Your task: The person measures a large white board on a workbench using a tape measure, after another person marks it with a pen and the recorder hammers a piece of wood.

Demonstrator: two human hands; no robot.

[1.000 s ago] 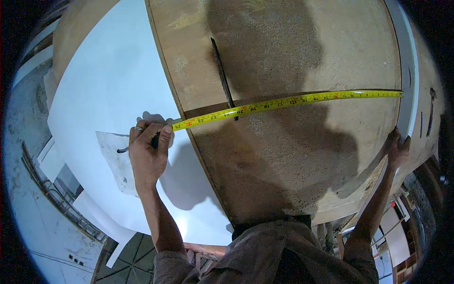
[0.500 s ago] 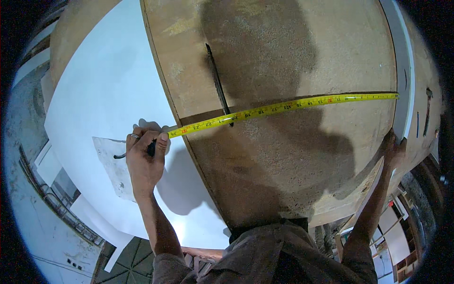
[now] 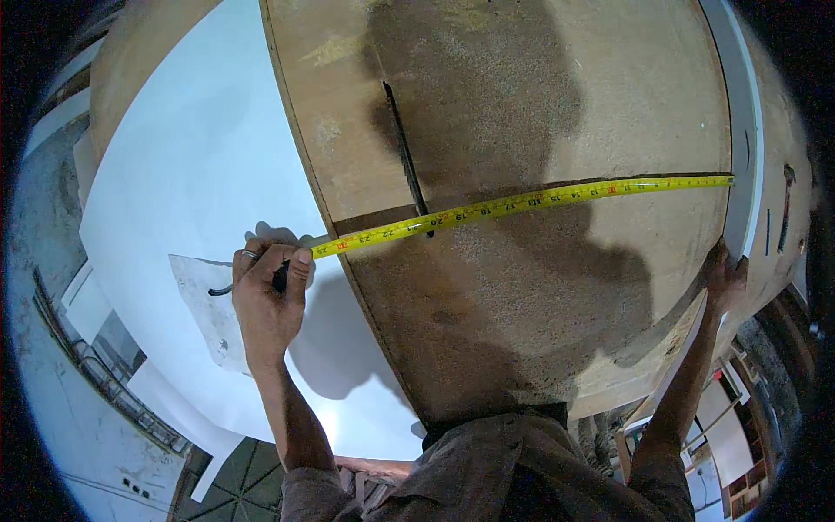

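Note:
My left hand point(image 3: 271, 291) is closed round a tape measure, whose case is mostly hidden in my fingers; a black strap end pokes out beside them. From it the yellow tape blade point(image 3: 531, 200) runs out to the right, slightly arched, with its shadow beside it. The blade crosses a bare brown board point(image 3: 522, 322), and its far end meets the edge of a long pale strip point(image 3: 741, 200) at the right. My right hand point(image 3: 727, 277) grips that strip nearer to me, its fingers partly hidden. Under my left hand lies a white sheet point(image 3: 191, 165).
A thin grey-white scrap point(image 3: 200, 304) lies on the white sheet. One dark slot point(image 3: 404, 152) cuts the brown board, passing under the blade. Another dark slot point(image 3: 786, 200) shows beyond the pale strip. Cut pieces and a wooden frame point(image 3: 748, 487) stand low at the right.
The tape blade and my left hand have shifted very slightly toward me. My right hand stays on the strip.

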